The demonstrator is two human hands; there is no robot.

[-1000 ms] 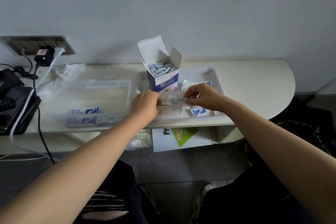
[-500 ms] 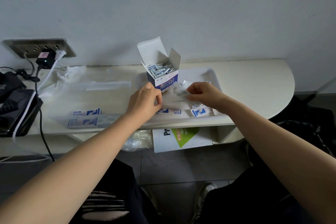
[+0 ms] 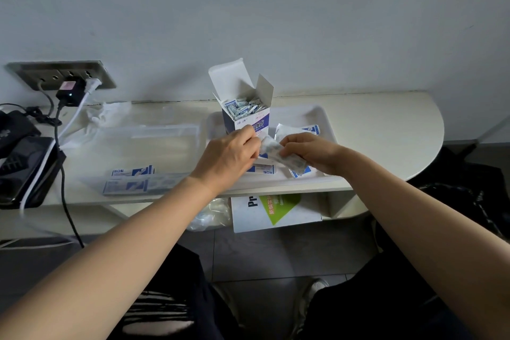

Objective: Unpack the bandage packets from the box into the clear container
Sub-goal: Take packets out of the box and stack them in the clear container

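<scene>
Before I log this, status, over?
Left hand, right hand pinch one clear packet over the tray. Box open, full. Some packets in container. Nothing in the way.

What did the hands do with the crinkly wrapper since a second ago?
The left hand and right hand drew closer together in front of the box, both still pinching the clear wrapper. It was stretched flat before; now it is crumpled. The box, the tray and the packets in the clear container stayed put.

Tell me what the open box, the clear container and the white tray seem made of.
Box: thin matte cardboard, printed; its creased flaps stand folded open. Clear container: likely glossy plastic; the table shows through. Tray: smooth white, probably plastic; rounded raised rim.
</scene>
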